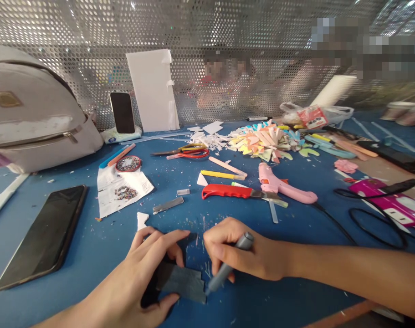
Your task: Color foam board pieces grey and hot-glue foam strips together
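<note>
A dark grey flat piece [187, 282] lies on the blue table, its right edge stepped. My left hand [144, 269] grips it from the left, with fingers along the far edge and the thumb at the near edge; my index finger stretches out past it. In my right hand [243, 255] is a grey marker [224, 272], held in a writing grip with its tip down at the piece's right edge. The tip is blurred, so I cannot tell whether it touches the piece or the table. Beyond my left hand lies a small white scrap [142, 220].
A red-handled knife [227, 191], a pink glue gun [285, 184] and scissors [193, 151] lie beyond my hands. Cut foam pieces [258, 141] are heaped behind. A phone [43, 237] and backpack [39, 109] are left; a magenta power strip [388, 200] with cables is right.
</note>
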A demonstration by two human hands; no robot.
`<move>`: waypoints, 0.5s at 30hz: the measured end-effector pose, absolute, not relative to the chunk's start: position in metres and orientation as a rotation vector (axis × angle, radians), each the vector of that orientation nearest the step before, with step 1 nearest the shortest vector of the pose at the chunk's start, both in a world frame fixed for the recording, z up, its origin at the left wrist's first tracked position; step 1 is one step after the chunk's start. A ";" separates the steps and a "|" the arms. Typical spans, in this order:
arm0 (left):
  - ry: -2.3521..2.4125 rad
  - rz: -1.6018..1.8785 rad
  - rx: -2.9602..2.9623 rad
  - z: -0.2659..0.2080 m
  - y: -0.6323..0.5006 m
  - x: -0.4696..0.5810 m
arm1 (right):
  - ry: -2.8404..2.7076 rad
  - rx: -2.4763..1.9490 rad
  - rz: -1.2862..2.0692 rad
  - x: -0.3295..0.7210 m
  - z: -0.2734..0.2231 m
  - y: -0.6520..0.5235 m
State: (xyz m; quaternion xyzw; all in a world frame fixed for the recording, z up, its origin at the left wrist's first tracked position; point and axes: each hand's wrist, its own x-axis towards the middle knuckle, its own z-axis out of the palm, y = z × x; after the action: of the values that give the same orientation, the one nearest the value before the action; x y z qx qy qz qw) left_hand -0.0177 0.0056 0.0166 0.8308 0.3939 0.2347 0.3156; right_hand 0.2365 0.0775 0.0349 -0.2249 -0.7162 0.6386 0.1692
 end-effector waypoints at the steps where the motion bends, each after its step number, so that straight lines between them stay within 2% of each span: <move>1: 1.037 0.618 2.192 0.017 0.006 -0.018 | -2.017 -0.654 1.796 0.237 0.035 0.078; 15: 1.017 0.628 2.214 0.015 0.007 -0.019 | -1.997 -0.719 1.742 0.237 0.034 0.078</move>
State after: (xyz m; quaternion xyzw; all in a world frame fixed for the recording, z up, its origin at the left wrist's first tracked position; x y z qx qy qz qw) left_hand -0.0194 0.0073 0.0154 0.8373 0.3845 0.2374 0.3077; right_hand 0.2373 0.0777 0.0343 -0.2566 -0.7130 0.6222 0.1967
